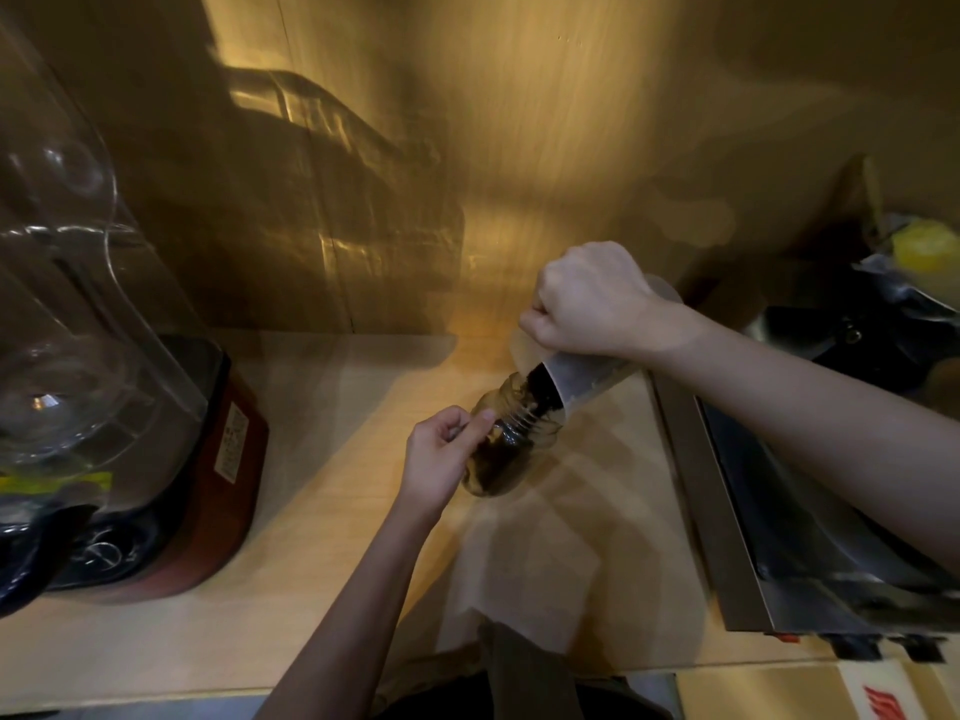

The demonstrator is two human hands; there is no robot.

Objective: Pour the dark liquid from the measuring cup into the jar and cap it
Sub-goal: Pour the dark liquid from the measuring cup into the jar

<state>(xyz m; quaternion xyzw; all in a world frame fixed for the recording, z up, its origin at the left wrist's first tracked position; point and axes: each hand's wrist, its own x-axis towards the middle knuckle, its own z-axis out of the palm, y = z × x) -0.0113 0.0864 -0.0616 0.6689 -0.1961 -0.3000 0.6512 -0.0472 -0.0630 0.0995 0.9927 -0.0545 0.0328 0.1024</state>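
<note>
A clear jar (506, 449) with a threaded neck stands on the light wooden counter (332, 511), part full of dark liquid. My left hand (441, 459) grips its left side. My right hand (592, 298) is closed around the handle of a translucent measuring cup (587, 376), which is tipped steeply down to the left. The cup's lip rests over the jar's mouth, and a dark stream (543, 392) runs from the cup into the jar. No cap is in view.
A red-based blender (171, 459) with a clear cover stands at the left. A metal appliance (789, 511) lies along the right, close under my right forearm. A wooden wall (467, 148) rises just behind. A yellow object (922, 246) sits at far right.
</note>
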